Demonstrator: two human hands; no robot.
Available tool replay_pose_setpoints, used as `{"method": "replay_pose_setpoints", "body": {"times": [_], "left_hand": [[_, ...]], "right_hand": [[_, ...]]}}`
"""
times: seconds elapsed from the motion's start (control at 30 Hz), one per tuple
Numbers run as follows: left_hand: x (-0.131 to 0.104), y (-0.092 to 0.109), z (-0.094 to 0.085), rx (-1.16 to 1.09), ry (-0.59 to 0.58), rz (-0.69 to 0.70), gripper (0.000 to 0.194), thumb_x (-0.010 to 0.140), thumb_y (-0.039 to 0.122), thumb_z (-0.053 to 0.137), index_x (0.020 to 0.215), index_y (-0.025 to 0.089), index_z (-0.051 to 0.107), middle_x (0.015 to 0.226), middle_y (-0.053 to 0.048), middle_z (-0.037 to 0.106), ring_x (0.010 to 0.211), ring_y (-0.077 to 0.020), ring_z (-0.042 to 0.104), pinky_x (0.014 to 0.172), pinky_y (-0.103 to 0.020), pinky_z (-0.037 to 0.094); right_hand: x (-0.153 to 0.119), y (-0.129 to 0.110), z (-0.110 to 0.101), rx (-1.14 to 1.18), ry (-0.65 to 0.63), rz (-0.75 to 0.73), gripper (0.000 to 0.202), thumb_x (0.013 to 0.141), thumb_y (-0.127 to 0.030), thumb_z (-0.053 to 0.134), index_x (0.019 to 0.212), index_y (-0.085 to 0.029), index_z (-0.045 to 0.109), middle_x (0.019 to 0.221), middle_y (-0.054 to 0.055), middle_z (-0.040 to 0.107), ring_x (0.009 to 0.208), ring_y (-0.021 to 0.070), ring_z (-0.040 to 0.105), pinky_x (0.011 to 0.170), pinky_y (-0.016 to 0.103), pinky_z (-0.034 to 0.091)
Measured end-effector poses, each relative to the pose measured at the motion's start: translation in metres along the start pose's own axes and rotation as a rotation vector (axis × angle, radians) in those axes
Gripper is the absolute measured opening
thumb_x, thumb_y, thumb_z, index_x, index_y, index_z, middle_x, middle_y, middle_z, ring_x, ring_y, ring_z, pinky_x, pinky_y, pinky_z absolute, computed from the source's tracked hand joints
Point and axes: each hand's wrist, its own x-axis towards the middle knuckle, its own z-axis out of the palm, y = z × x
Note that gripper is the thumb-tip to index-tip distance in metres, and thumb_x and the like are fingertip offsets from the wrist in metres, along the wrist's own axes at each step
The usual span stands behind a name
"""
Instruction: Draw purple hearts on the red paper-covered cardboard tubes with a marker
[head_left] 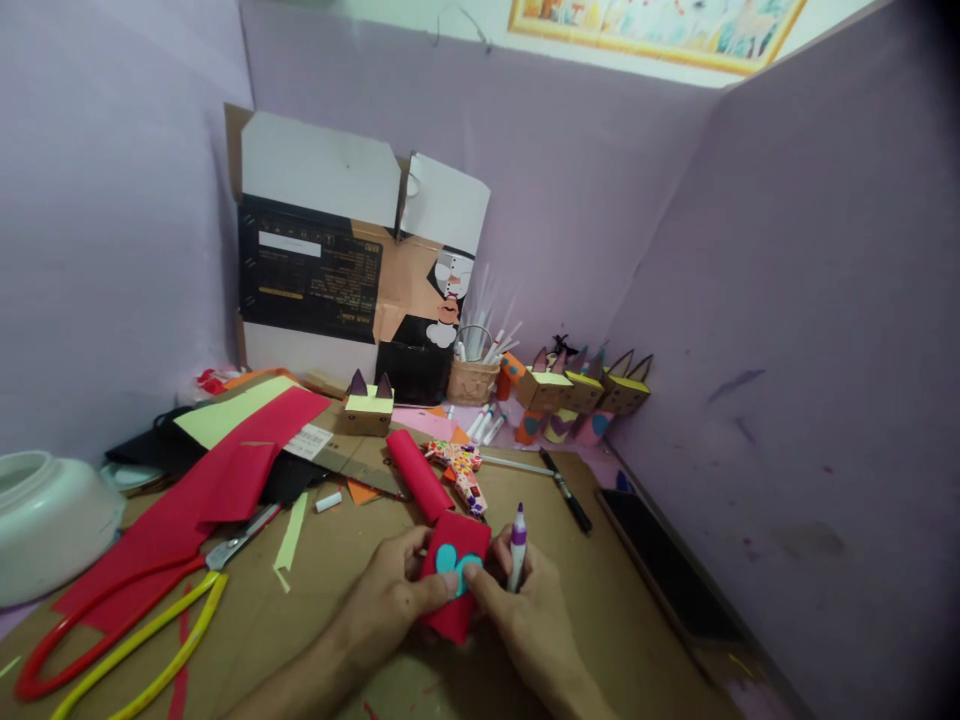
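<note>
My left hand [401,583] is closed on a red paper-covered piece [463,528], its thumb lying on the front. A blue heart cutout [447,557] sits on that red face, partly covered by my thumbs. My right hand [534,612] grips a purple and white marker [517,560], tip pointing up, between its fingers. The right thumb presses the heart's right lobe, while its other fingers are around the side of the red piece. Just beyond my hands lies a red paper roll [420,475], beside a colourful patterned tape gun or glue gun shape [463,470].
At left are scissors [202,570] with red and yellow handles, red paper sheets [225,470] and a white bowl [56,525]. A black marker [574,500] and a dark tablet-like slab [675,565] lie right. Behind stand eared cardboard boxes [369,412], a basket [474,380] and flattened carton [315,270].
</note>
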Motion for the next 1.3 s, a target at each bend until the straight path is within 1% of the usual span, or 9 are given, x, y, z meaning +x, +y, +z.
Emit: {"method": "replay_pose_setpoints", "body": {"times": [0.1,0.17,0.43,0.5,0.63,0.73,1.0,1.17,1.3], "left_hand": [[-0.001,-0.007,0.001,0.101,-0.047,0.015,0.041,0.068,0.046,0.063,0.089,0.011,0.059,0.066,-0.003,0.061,0.055,-0.0115,0.053,0.050,-0.021,0.042],[-0.001,-0.010,0.002,0.150,-0.018,0.020,0.042,0.068,0.050,0.061,0.084,0.011,0.058,0.061,-0.002,0.059,0.049,-0.0102,0.050,0.046,-0.021,0.041],[-0.001,-0.003,0.010,0.161,0.115,-0.093,0.049,0.053,0.057,0.066,0.071,0.013,0.055,0.054,-0.001,0.059,0.042,-0.0101,0.050,0.040,-0.022,0.043],[0.001,-0.003,0.010,0.131,0.140,-0.112,0.045,0.053,0.054,0.066,0.067,0.013,0.053,0.050,-0.001,0.058,0.039,-0.0094,0.049,0.038,-0.021,0.042],[0.003,-0.003,0.008,0.099,0.197,-0.147,0.037,0.055,0.048,0.064,0.064,0.013,0.052,0.047,0.000,0.058,0.035,-0.0088,0.048,0.035,-0.020,0.039],[0.003,-0.003,0.008,0.086,0.202,-0.158,0.036,0.055,0.046,0.063,0.066,0.013,0.052,0.049,-0.002,0.059,0.036,-0.0094,0.049,0.035,-0.020,0.039],[0.004,-0.005,0.008,0.093,0.228,-0.167,0.036,0.055,0.045,0.064,0.069,0.014,0.051,0.048,-0.001,0.060,0.036,-0.0106,0.051,0.035,-0.021,0.040],[0.005,-0.005,0.008,0.090,0.228,-0.181,0.039,0.054,0.048,0.064,0.069,0.015,0.050,0.048,-0.001,0.060,0.036,-0.0112,0.052,0.035,-0.021,0.040],[0.007,-0.007,0.007,0.090,0.218,-0.201,0.042,0.051,0.051,0.066,0.067,0.015,0.049,0.045,0.000,0.058,0.034,-0.0117,0.050,0.032,-0.021,0.039]], "right_hand": [[-0.002,-0.005,0.001,-0.036,0.013,0.002,0.031,0.057,-0.029,0.059,0.054,-0.022,0.030,0.048,-0.008,0.036,0.043,0.0076,0.035,0.040,0.019,0.034],[-0.003,-0.004,0.002,-0.067,0.021,0.002,0.030,0.058,-0.029,0.059,0.054,-0.022,0.030,0.047,-0.008,0.034,0.043,0.0071,0.034,0.040,0.019,0.032],[0.005,-0.002,-0.007,-0.094,0.007,0.023,0.035,0.060,-0.039,0.066,0.061,-0.021,0.035,0.051,-0.006,0.045,0.041,0.0087,0.042,0.037,0.020,0.033],[0.008,-0.008,-0.015,-0.029,0.055,0.046,0.038,0.062,-0.048,0.064,0.060,-0.021,0.038,0.046,-0.008,0.040,0.037,0.0066,0.036,0.034,0.017,0.027],[0.011,-0.016,-0.026,0.315,-0.138,0.177,0.043,0.070,-0.060,0.050,0.071,-0.017,0.051,0.048,-0.008,0.039,0.033,0.0027,0.022,0.031,0.016,0.015],[0.011,-0.014,-0.028,0.443,-0.216,0.183,0.039,0.069,-0.052,0.056,0.080,-0.015,0.056,0.052,-0.007,0.040,0.035,0.0023,0.026,0.031,0.014,0.018],[0.007,-0.012,-0.022,0.454,-0.171,0.096,0.034,0.073,-0.039,0.063,0.096,-0.018,0.049,0.056,-0.006,0.053,0.033,0.0040,0.037,0.029,0.013,0.030],[0.007,-0.015,-0.021,0.573,-0.176,-0.030,0.028,0.072,-0.031,0.068,0.079,-0.023,0.042,0.063,-0.006,0.060,0.034,0.0033,0.044,0.029,0.010,0.034],[0.007,-0.021,-0.027,0.796,-0.277,0.069,0.017,0.074,-0.028,0.066,0.082,-0.020,0.053,0.066,-0.002,0.065,0.037,0.0047,0.050,0.031,0.011,0.039]]}}
